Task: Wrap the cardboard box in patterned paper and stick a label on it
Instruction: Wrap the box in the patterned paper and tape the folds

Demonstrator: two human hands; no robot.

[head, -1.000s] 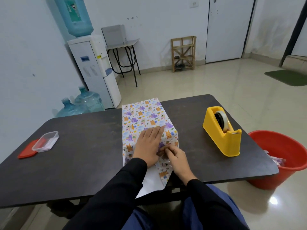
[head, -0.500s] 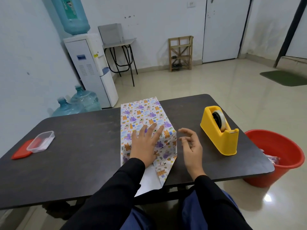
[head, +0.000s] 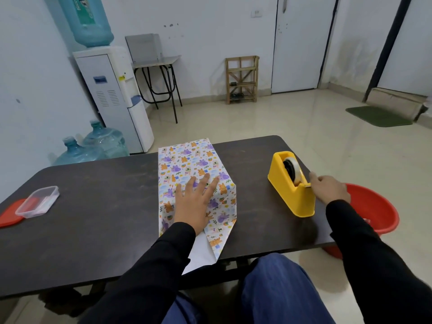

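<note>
The right hand (head: 329,191) has moved from the box (head: 187,160) to the tape dispenser (head: 291,197).
Its fingers (head: 313,178) pinch the tape (head: 296,170) at the cutter; the left hand (head: 195,202), fingers spread, presses the paper-wrapped box on the bench (head: 105,206).

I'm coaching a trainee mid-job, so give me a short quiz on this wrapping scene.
1. True or false: the left hand lies flat on the wrapped box.
2. The right hand is at the: A) tape dispenser B) scissors C) stapler.
3. Fill in: the loose paper flap overhangs the table's ____ edge.
Key: 1 true; 2 A; 3 near.
</note>
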